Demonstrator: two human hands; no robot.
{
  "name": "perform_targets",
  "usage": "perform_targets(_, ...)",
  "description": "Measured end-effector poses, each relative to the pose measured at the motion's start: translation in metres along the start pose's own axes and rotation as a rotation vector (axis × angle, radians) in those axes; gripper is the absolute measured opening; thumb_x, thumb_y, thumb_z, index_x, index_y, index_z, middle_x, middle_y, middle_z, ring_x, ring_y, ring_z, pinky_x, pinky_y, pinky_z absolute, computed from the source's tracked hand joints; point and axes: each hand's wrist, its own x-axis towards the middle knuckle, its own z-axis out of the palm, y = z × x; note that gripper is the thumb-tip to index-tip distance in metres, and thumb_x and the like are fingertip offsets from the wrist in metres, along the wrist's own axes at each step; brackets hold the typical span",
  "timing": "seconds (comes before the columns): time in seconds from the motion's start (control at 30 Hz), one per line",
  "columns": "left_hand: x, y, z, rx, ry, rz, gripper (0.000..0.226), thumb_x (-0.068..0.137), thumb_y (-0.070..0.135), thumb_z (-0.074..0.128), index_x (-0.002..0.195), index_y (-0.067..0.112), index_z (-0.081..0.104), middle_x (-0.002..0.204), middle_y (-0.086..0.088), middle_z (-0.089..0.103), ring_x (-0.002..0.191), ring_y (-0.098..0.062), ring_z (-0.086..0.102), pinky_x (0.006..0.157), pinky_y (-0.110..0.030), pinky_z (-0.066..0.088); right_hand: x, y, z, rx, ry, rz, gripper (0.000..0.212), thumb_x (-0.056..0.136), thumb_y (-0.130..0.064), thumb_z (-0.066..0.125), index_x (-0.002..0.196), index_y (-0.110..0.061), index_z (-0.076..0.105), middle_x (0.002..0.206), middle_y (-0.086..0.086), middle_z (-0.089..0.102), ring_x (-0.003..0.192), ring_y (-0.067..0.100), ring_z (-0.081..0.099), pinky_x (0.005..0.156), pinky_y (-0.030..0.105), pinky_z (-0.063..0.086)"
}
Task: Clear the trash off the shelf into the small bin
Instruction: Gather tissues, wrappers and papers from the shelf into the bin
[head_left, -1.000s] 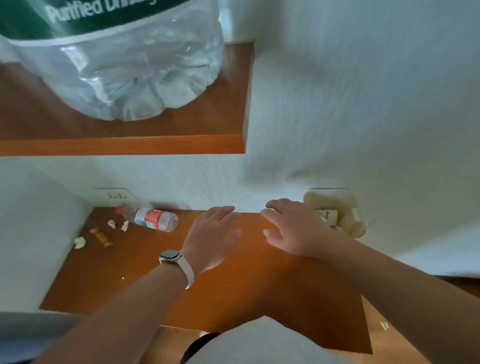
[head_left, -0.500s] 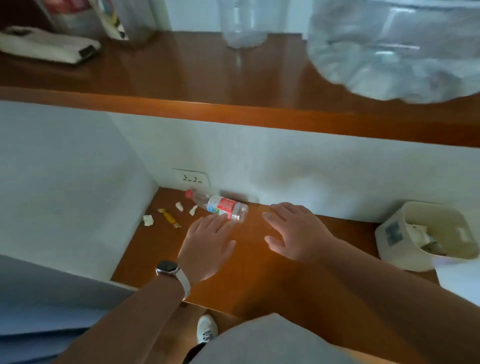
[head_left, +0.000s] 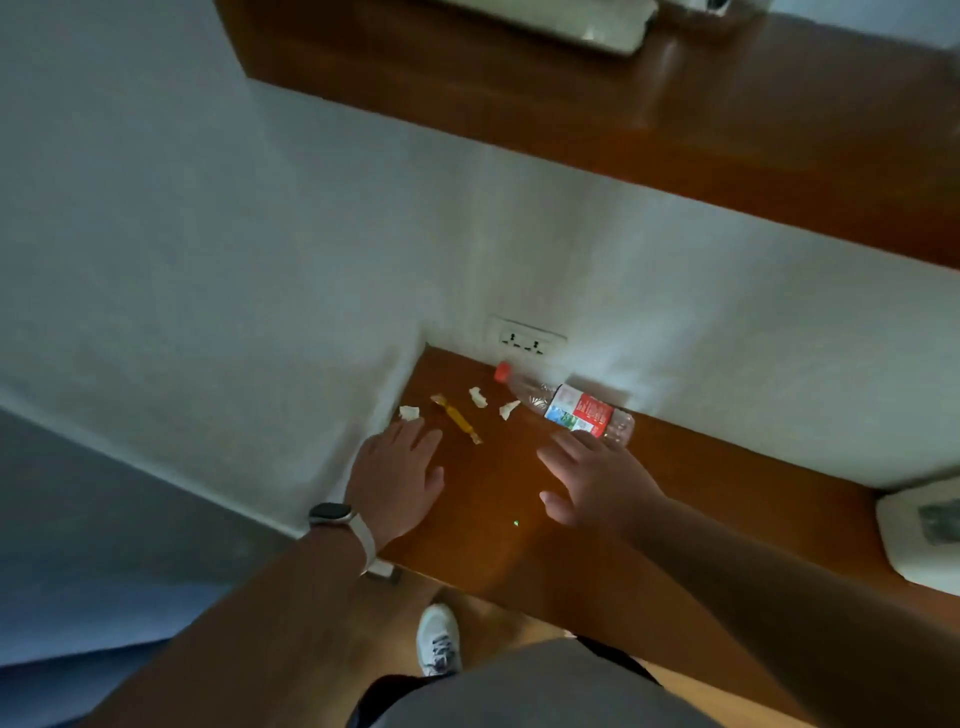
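On the brown lower shelf (head_left: 727, 499) lies a plastic bottle (head_left: 571, 405) with a red cap and red label, on its side near the back wall. Left of it are a yellow candy wrapper (head_left: 457, 418) and three crumpled white paper scraps (head_left: 409, 412) (head_left: 478, 396) (head_left: 509, 409). My left hand (head_left: 397, 475), watch on the wrist, hovers flat and empty just below the leftmost scrap. My right hand (head_left: 597, 478) is spread open, fingertips close to the bottle's base, holding nothing. The small white bin (head_left: 919, 540) sits at the shelf's far right, partly cut off.
A second brown shelf (head_left: 675, 130) overhangs above, with a pale flat object on it. A wall socket (head_left: 527, 340) is behind the bottle. White walls close the left side and back. Below the shelf edge are my white shoe (head_left: 439, 642) and the wooden floor.
The view has swung left and down, so the bin is now at the right edge. Both hands have moved left toward the trash; the left hand is now beside the scraps.
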Motion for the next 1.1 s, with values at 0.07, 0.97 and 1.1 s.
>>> perform_targets(0.07,0.01,-0.011,0.005,0.012,-0.012,-0.043,0.045,0.097,0.043,0.046,0.137,0.024,0.05,0.142,-0.001,0.05,0.13,-0.022,0.046,0.102,-0.041,0.044,0.013,-0.008,0.006,-0.022,-0.006,-0.031,0.057,0.089,-0.054,0.046,0.132,-0.017,0.052,0.136,0.01,0.054,0.124,0.027,0.052,0.096,0.043,0.045)
perform_targets(0.97,0.028,-0.021,0.08,-0.234,-0.013,-0.205,0.032,0.094,0.009,0.049,0.125,0.016,0.052,0.118,-0.008,0.051,0.101,-0.021,0.051,0.078,-0.031,0.049,0.167,-0.059,0.06,0.335,-0.084,0.193,0.032,0.094,-0.028,0.051,0.123,-0.015,0.052,0.121,0.008,0.053,0.112,0.029,0.053,0.082,0.041,0.048)
perform_targets(1.1,0.026,-0.02,0.079,-0.286,0.042,-0.21,0.023,0.093,0.01,0.052,0.115,0.015,0.058,0.109,-0.006,0.055,0.09,-0.018,0.055,0.073,-0.03,0.051,0.156,-0.059,0.06,0.386,-0.061,0.19,0.025,0.092,-0.028,0.051,0.114,-0.018,0.055,0.109,0.004,0.056,0.101,0.025,0.056,0.075,0.037,0.048)
